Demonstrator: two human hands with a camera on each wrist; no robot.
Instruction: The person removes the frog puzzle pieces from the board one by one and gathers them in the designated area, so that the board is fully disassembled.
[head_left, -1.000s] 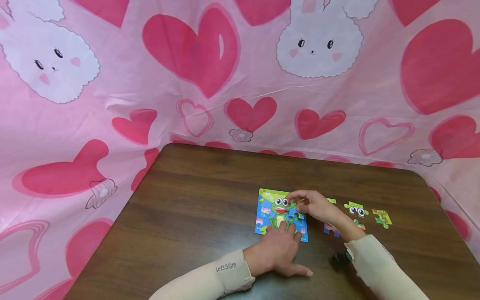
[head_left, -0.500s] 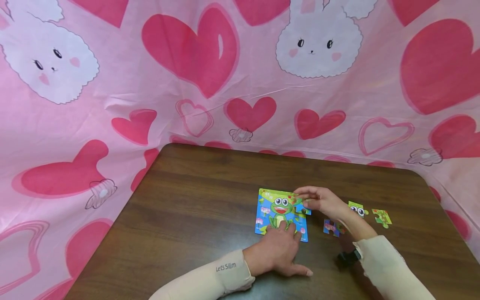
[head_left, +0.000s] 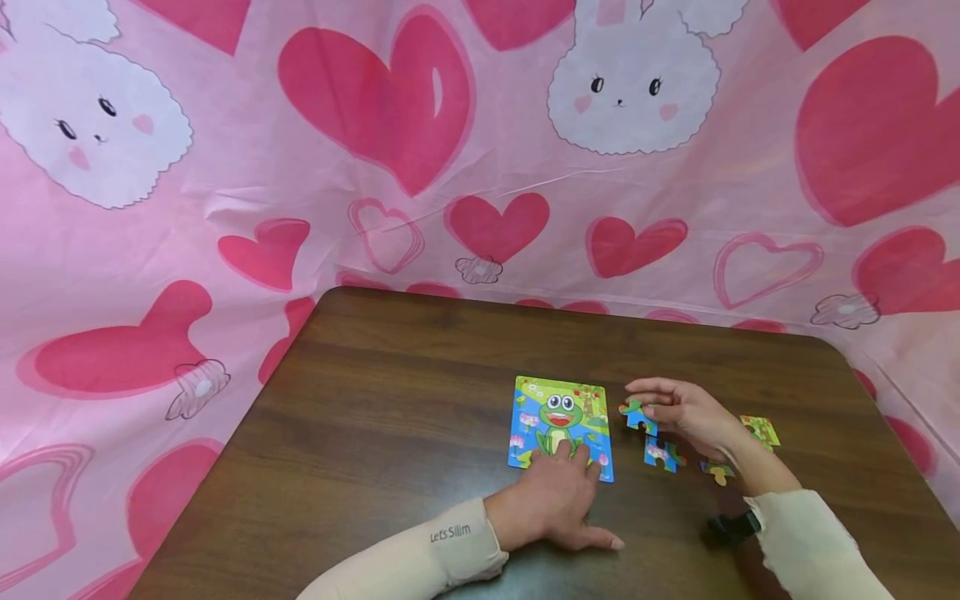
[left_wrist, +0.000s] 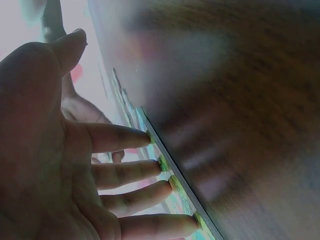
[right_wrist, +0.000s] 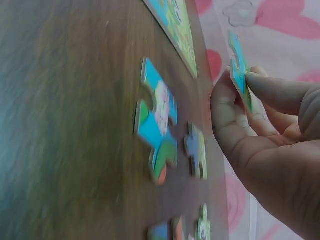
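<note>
A square frog picture board [head_left: 573, 408] lies on the table. My left hand [head_left: 551, 500] rests on its lower part, fingers spread and fairly straight; the left wrist view shows the fingertips [left_wrist: 159, 228] touching the board's surface. To the right of the board, my right hand [head_left: 693, 417] pinches a blue and green jigsaw piece [right_wrist: 239, 70] between thumb and fingers, raised off the table. Below that hand lies a loose jigsaw piece [head_left: 658, 454] with a pink flower on blue. The right hand partly covers other pieces.
More loose pieces lie to the right, among them a green one [head_left: 763, 431] and a partly hidden one [head_left: 718, 472]. The dark wooden table [head_left: 390, 400] meets a pink heart-patterned cloth [head_left: 510, 158] at its back and sides.
My right hand has moved right, away from the board, carrying the blue and green jigsaw piece from over the board to beside it. The left hand has stayed on the board.
</note>
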